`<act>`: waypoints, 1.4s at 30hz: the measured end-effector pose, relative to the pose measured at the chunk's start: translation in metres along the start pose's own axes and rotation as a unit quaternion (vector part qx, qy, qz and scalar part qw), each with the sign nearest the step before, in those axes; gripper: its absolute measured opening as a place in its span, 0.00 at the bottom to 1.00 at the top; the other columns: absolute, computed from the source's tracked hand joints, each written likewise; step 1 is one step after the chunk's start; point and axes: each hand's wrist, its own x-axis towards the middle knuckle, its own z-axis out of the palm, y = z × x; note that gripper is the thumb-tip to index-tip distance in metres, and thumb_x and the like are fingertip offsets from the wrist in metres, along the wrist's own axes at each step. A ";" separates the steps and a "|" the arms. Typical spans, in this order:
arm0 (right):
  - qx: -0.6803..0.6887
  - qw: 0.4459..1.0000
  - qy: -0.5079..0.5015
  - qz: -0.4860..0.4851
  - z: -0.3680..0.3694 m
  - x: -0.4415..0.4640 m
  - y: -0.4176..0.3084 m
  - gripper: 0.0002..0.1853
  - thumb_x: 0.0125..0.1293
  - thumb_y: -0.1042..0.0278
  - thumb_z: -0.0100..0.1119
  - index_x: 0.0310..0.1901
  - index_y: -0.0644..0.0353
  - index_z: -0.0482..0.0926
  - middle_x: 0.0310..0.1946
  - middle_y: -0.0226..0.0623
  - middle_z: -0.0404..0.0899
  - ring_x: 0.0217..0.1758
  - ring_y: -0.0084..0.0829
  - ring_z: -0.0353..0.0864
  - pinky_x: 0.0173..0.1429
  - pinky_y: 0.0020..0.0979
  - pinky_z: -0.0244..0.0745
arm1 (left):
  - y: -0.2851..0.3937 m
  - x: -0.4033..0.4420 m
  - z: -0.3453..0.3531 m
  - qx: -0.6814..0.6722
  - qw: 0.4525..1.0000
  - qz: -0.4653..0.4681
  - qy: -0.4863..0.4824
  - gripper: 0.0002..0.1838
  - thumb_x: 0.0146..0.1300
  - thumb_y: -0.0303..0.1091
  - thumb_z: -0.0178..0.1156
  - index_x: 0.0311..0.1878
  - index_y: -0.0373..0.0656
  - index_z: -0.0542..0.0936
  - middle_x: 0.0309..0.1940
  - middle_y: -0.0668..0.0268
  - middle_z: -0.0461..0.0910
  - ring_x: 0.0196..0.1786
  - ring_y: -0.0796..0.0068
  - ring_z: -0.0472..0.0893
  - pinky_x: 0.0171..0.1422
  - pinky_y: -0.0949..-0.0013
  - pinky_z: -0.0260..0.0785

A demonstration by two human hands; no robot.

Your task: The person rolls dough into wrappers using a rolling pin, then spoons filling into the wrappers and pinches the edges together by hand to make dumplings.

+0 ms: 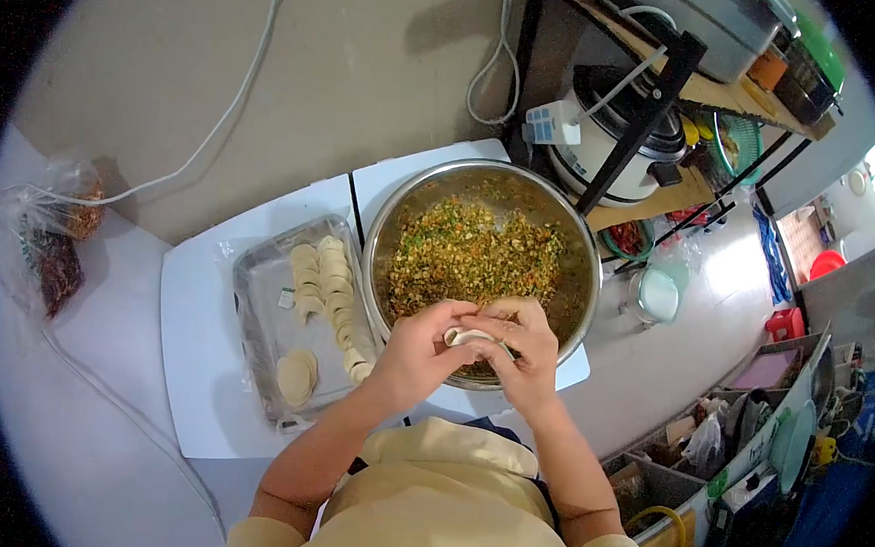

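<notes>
Over the near rim of a large steel bowl [583, 272], my left hand [416, 344] and my right hand [528, 354] meet with their fingers closed on a folded dumpling [466, 335]. My fingers cover most of its pale dough. Chopped green, orange and yellow filling [474, 246] fills much of the bowl's bottom. To the left of the bowl is a clear plastic tray [255, 307]. Rows of folded dumplings [333, 277] lie along its right side, and a small stack of round wrappers [296, 377] sits near its front.
The white table [192, 349] bears the tray and bowl. Behind the bowl at right, a black-framed shelf [659, 97] holds a rice cooker [616, 144] and a power strip [553, 123]. A plastic bag [54, 240] hangs at left. Cluttered bins [660, 488] stand at lower right.
</notes>
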 end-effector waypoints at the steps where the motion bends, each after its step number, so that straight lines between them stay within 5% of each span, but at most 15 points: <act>1: -0.021 1.000 -0.004 -0.020 0.000 0.000 0.001 0.12 0.50 0.71 0.65 0.39 0.57 0.84 0.36 0.34 0.78 0.42 0.35 0.74 0.47 0.34 0.67 | -0.001 0.000 -0.001 0.043 0.999 -0.008 0.001 0.20 0.60 0.21 0.59 0.56 0.33 0.70 0.44 0.62 0.79 0.43 0.78 0.79 0.47 0.74 0.74; 5: -0.058 0.997 0.033 -0.027 0.002 -0.002 0.003 0.08 0.51 0.73 0.65 0.35 0.57 0.83 0.33 0.34 0.80 0.38 0.36 0.75 0.45 0.34 0.66 | 0.010 0.001 -0.004 0.204 0.975 -0.081 -0.045 0.16 0.61 0.24 0.59 0.53 0.35 0.73 0.44 0.65 0.79 0.42 0.81 0.78 0.46 0.76 0.72; 8: 0.006 0.995 0.096 0.015 0.007 -0.004 0.003 0.06 0.51 0.73 0.65 0.33 0.58 0.81 0.31 0.36 0.81 0.36 0.36 0.76 0.46 0.34 0.66 | -0.011 0.002 -0.002 0.138 0.990 0.011 -0.032 0.14 0.63 0.26 0.59 0.51 0.36 0.75 0.43 0.69 0.79 0.42 0.84 0.77 0.46 0.77 0.70; 10: 0.029 0.993 0.106 0.031 0.008 -0.007 0.005 0.06 0.51 0.73 0.65 0.32 0.58 0.81 0.32 0.36 0.80 0.37 0.36 0.75 0.47 0.35 0.66 | -0.018 0.003 0.005 -0.075 0.997 -0.008 -0.023 0.13 0.63 0.27 0.58 0.51 0.36 0.75 0.42 0.69 0.79 0.43 0.84 0.76 0.48 0.77 0.70; 21: -0.008 0.997 0.014 -0.073 -0.009 0.001 0.001 0.09 0.52 0.70 0.64 0.37 0.54 0.83 0.37 0.33 0.78 0.41 0.34 0.73 0.46 0.34 0.63 | -0.012 0.000 0.009 -0.037 0.998 0.011 -0.046 0.09 0.65 0.28 0.57 0.46 0.36 0.76 0.37 0.70 0.78 0.41 0.86 0.75 0.47 0.77 0.69; 30: -0.013 0.997 0.030 -0.064 -0.005 -0.002 0.001 0.07 0.51 0.72 0.65 0.35 0.56 0.82 0.37 0.34 0.79 0.40 0.35 0.74 0.45 0.33 0.65 | -0.009 -0.003 0.011 -0.020 0.999 0.003 -0.041 0.09 0.65 0.25 0.56 0.46 0.34 0.75 0.38 0.69 0.78 0.42 0.85 0.75 0.47 0.77 0.69; 32: 0.046 0.992 0.116 0.023 0.002 -0.003 -0.006 0.07 0.50 0.72 0.65 0.34 0.57 0.82 0.37 0.34 0.79 0.41 0.35 0.75 0.45 0.32 0.66 | -0.009 -0.002 0.014 -0.033 0.999 0.018 -0.027 0.09 0.64 0.25 0.56 0.47 0.34 0.75 0.39 0.68 0.79 0.42 0.85 0.75 0.47 0.77 0.69; 35: 0.114 0.989 0.079 0.041 0.001 -0.007 0.002 0.06 0.50 0.74 0.65 0.32 0.59 0.82 0.36 0.33 0.80 0.39 0.34 0.75 0.44 0.32 0.67 | -0.010 -0.002 0.017 -0.055 0.997 0.046 0.014 0.09 0.62 0.28 0.60 0.44 0.36 0.79 0.35 0.71 0.79 0.38 0.86 0.75 0.43 0.77 0.69; 42: 0.031 0.995 0.096 0.021 0.003 -0.007 0.007 0.03 0.54 0.73 0.62 0.31 0.58 0.84 0.33 0.33 0.80 0.37 0.33 0.75 0.44 0.32 0.66 | -0.015 -0.005 0.020 -0.075 0.997 0.014 -0.003 0.09 0.63 0.27 0.59 0.45 0.36 0.78 0.35 0.71 0.79 0.37 0.87 0.74 0.41 0.78 0.69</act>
